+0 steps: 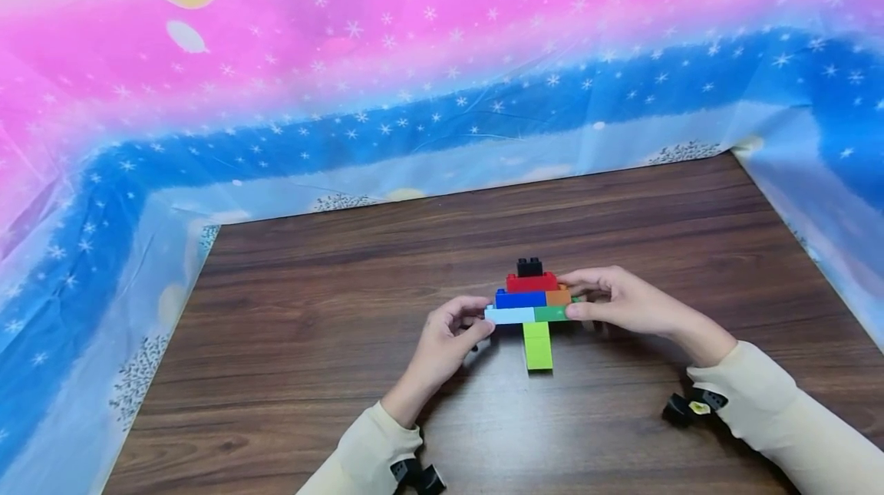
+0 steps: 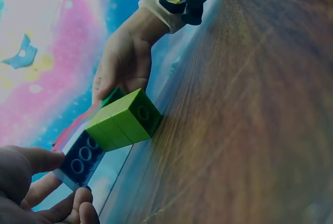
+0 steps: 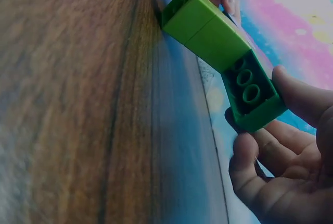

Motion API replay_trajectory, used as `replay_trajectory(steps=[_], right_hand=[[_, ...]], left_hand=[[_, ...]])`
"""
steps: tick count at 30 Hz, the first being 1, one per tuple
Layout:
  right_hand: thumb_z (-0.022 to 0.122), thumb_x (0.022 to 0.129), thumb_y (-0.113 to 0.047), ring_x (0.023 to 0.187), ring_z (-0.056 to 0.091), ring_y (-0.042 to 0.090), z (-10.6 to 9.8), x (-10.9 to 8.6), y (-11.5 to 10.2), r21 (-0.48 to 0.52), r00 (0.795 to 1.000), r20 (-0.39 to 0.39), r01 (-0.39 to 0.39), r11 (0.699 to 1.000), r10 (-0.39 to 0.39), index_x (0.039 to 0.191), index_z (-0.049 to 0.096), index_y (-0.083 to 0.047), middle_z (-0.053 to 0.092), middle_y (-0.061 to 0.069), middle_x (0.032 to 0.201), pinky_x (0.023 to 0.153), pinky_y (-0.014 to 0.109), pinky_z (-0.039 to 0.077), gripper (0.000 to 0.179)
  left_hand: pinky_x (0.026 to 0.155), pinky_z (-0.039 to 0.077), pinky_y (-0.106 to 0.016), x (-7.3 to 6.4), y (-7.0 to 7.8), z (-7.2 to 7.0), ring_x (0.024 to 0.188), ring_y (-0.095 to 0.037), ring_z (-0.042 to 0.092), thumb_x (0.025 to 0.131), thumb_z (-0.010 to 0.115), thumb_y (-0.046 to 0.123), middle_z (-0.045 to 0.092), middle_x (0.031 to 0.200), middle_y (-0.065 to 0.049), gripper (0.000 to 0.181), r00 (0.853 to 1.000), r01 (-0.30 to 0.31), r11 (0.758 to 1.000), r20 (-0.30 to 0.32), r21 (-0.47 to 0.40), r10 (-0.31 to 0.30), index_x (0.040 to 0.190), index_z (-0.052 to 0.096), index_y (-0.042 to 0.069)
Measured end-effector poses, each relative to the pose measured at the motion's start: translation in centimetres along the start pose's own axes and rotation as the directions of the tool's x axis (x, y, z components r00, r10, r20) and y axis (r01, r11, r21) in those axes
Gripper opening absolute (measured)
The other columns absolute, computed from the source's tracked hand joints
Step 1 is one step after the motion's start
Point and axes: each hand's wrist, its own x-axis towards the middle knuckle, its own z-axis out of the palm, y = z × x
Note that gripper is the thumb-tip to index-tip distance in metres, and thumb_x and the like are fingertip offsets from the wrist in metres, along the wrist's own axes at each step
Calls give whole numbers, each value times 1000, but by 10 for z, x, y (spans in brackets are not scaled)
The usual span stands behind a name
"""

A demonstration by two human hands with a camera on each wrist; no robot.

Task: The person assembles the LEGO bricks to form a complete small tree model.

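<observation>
A tree-shaped stack of toy bricks is held upright between both hands over the table. Its trunk is lime-green bricks [image 1: 538, 347]. Above come a row with a light blue brick [image 1: 509, 315] and a green brick [image 1: 550, 314], then a blue brick [image 1: 521, 298] beside an orange brick [image 1: 559, 298], then a red brick [image 1: 532, 282]. A black brick [image 1: 529, 268] tops it. My left hand [image 1: 442, 341] pinches the light blue brick's outer end. On the other side my right hand [image 1: 621, 301] grips the green brick [image 3: 255, 96], whose hollow underside shows in the right wrist view.
The dark wood-grain table [image 1: 311, 326] spreads around the stack. A pink and blue snowflake-patterned cloth [image 1: 414, 96] hangs behind the table and along its sides. Black wrist cameras [image 1: 680, 408] are strapped at the cream sleeves [image 1: 766, 387].
</observation>
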Motion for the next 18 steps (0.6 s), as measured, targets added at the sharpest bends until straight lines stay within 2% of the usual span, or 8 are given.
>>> replay_trajectory(steps=[3,6,9,15,18], right_hand=[[71,103,-22,97,68,22,1,2,3,-26,1000,-12,2,1000,-2,148,52,9,66,23,135,75,31,60,58],[70,104,-20,83,68,26,2,3,5,-7,1000,-9,-3,1000,3,148,51,9,67,24,131,65,35,60,57],[70,104,-19,82,69,27,3,4,7,7,1000,-12,-9,1000,9,149,50,10,67,24,129,64,37,61,57],[69,104,-16,91,72,26,5,4,7,37,1000,-26,1,999,0,148,50,11,65,26,132,78,36,64,55],[70,103,-14,89,71,25,6,4,6,46,999,-40,9,999,-7,147,52,10,66,24,128,78,36,64,53]], left_hand=[[74,55,-17,0,-1,0,85,-6,66,95,72,-2,73,106,-26,28,1000,0,1000,-6,-3,0,122,68,-12],[69,54,-17,0,-2,0,78,-10,68,95,72,-2,74,98,-25,28,1000,4,1000,-13,1,-4,121,69,-12],[66,54,-19,1,-2,0,73,-15,68,94,73,-2,74,95,-24,28,1000,-2,1000,-24,9,2,120,69,-12],[71,56,-17,2,-3,1,78,-5,67,94,73,-3,70,112,-22,27,999,-10,1000,-40,23,11,119,71,-11],[72,55,-15,2,-4,1,80,-2,66,94,73,-3,68,116,-22,27,999,-16,999,-47,34,17,120,71,-11]])
